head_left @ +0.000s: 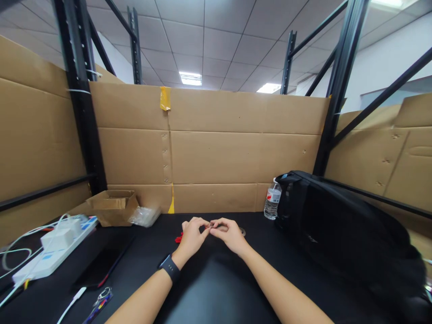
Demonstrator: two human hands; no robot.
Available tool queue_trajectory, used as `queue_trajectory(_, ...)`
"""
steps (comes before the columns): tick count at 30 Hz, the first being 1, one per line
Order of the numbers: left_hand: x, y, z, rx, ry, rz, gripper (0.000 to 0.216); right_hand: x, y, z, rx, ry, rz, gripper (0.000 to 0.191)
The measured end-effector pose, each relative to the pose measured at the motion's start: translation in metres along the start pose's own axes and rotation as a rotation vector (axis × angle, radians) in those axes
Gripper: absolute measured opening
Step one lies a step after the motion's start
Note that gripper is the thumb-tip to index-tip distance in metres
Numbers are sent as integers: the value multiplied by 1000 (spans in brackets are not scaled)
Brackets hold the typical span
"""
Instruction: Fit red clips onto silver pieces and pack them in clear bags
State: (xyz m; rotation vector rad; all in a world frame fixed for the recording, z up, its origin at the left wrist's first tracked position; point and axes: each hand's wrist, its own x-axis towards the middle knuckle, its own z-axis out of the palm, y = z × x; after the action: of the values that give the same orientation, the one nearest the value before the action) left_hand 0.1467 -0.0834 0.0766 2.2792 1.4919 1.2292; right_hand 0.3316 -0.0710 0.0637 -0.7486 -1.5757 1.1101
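My left hand and my right hand meet over the middle of the black table, fingertips almost touching. Both are closed in a pinch around something tiny between them, too small to make out. A dark watch is strapped on my left wrist. Partly hidden behind my left hand lies a small red thing, its kind unclear. Beyond my right hand the edge of a round, greyish ring-shaped thing shows on the tabletop.
On the left are a white power strip with cables, a dark tablet-like slab, a lanyard, an open cardboard box and a clear plastic bag. A water bottle and large black bag stand right. Cardboard walls enclose the table.
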Motion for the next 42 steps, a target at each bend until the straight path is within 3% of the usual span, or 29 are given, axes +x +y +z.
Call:
queue_trajectory(7,-1,2,-1,-29,-24,38,16,2,-3,-10,-118,-29,9,34)
queue_trajectory(13,-3,2,-1,20,-65,70,16,2,2,-13,-368,-33,-125,17)
queue_trajectory(22,-1,5,-6,24,-105,112,11,-3,-13,-13,-517,-86,-98,6)
queue_trajectory(25,-3,7,-11,4,-86,162,33,-3,-7,-14,-509,-103,-125,7)
queue_trajectory(28,-6,6,-12,19,-154,203,48,-3,-3,-13,-515,-119,-136,10)
queue_trajectory(36,-6,3,-3,69,-163,134,31,-2,-6,-17,-588,-95,-129,7)
queue_trajectory(42,-7,-11,2,48,-341,125,29,-4,-6,-22,-732,-125,-173,7)
